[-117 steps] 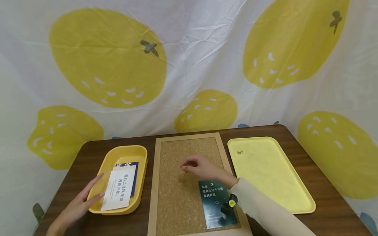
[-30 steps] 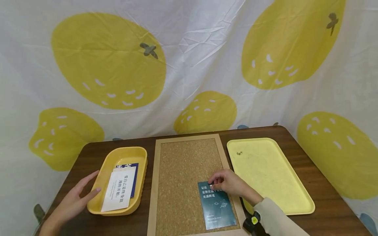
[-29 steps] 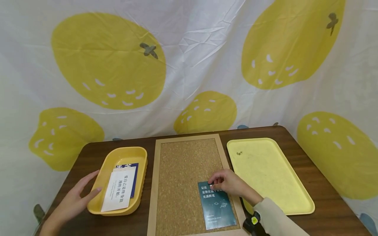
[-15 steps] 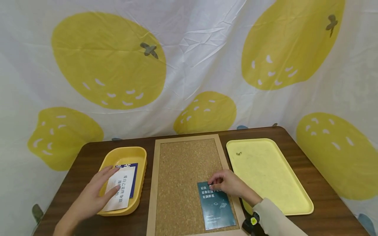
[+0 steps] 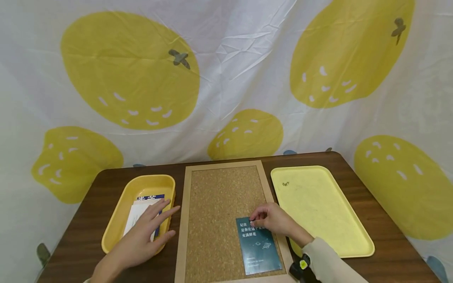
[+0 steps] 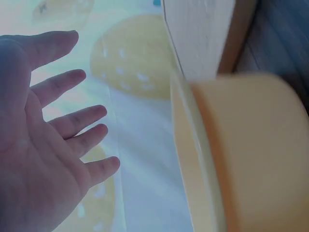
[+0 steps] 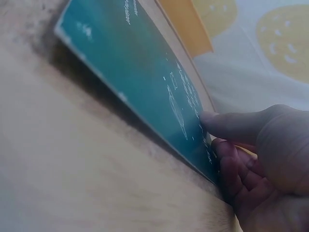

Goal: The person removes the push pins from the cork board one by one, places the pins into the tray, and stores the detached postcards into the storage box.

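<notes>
On the cork board [image 5: 217, 212] lies a dark teal card [image 5: 258, 251] with white lettering and a planet drawing. My right hand [image 5: 274, 221] is at the card's top edge, thumb and curled fingers pinching a small shiny pushpin [image 5: 252, 223], mostly hidden by the fingertips. In the right wrist view the card [image 7: 130, 63] stands slightly off the cork along its near edge. My left hand [image 5: 143, 237], fingers spread, hovers over the right side of the yellow basin [image 5: 115, 220], holding nothing. Under it, a white card [image 5: 131, 218] and a dark blue card [image 5: 159, 196] lie in the basin.
A pale yellow tray [image 5: 322, 212] lies right of the board on the dark wood table [image 5: 88, 212]. The board's light wooden frame [image 5: 184, 220] runs close beside the basin. A white curtain [image 5: 244, 70] with yellow fruit prints hangs behind the table.
My left hand has moved rightward from the basin's left rim across the cards toward the board. My right hand, above the board's middle earlier, came down to the pushpin and has stayed there.
</notes>
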### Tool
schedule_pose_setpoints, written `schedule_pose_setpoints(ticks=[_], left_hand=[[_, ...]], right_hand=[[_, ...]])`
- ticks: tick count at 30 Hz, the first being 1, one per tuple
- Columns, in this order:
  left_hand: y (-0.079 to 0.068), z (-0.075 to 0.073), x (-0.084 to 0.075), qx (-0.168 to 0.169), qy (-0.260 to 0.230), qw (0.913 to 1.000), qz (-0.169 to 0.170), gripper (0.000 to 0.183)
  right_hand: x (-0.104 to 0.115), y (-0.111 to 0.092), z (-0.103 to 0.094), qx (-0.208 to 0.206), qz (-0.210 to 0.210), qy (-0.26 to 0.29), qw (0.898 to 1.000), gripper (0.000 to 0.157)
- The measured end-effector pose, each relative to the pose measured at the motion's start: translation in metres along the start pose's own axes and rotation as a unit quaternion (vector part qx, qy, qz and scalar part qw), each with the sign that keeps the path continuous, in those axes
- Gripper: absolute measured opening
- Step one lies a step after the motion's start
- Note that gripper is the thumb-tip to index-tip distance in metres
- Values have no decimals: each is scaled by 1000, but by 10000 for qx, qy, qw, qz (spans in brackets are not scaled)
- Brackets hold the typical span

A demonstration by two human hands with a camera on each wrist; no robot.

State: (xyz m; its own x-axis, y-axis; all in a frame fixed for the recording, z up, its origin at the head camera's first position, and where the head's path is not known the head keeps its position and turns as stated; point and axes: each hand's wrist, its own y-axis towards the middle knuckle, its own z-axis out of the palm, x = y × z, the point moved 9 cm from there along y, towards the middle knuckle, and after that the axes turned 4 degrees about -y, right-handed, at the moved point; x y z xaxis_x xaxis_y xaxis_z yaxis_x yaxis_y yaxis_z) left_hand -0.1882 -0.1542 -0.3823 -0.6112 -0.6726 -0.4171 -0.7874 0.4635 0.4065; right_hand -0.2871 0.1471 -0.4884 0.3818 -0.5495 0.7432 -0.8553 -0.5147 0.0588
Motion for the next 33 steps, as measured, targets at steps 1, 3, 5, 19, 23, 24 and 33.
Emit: schedule_pose_setpoints(ticks=[1,3,5,19,23,24,33], left_hand=[[1,3,-4,31,-4,10000,61,59],[4,10,-12,133,-24,9997,227,62],[8,17,-19,266,-49,9991,341,62],[32,88,-56,2217,-567,9725,440,52],[34,113,-60,2871,-481,9562,319,53],[34,118,-62,2956,-406,9538,364,54],[35,146,-83,3175,400,9395,1223,59]], right_hand=[[0,0,0,-1,-1,2,10000,5],[0,0,0,0,-17,-11,10000,4],[1,0,0,13,-28,-23,10000,4],[2,0,-1,-10,-95,-225,9997,3],[2,1,0,108,-1,-220,9997,3],[2,1,1,152,9,-219,9996,4],[6,1,-2,273,-242,-316,9988,8]])
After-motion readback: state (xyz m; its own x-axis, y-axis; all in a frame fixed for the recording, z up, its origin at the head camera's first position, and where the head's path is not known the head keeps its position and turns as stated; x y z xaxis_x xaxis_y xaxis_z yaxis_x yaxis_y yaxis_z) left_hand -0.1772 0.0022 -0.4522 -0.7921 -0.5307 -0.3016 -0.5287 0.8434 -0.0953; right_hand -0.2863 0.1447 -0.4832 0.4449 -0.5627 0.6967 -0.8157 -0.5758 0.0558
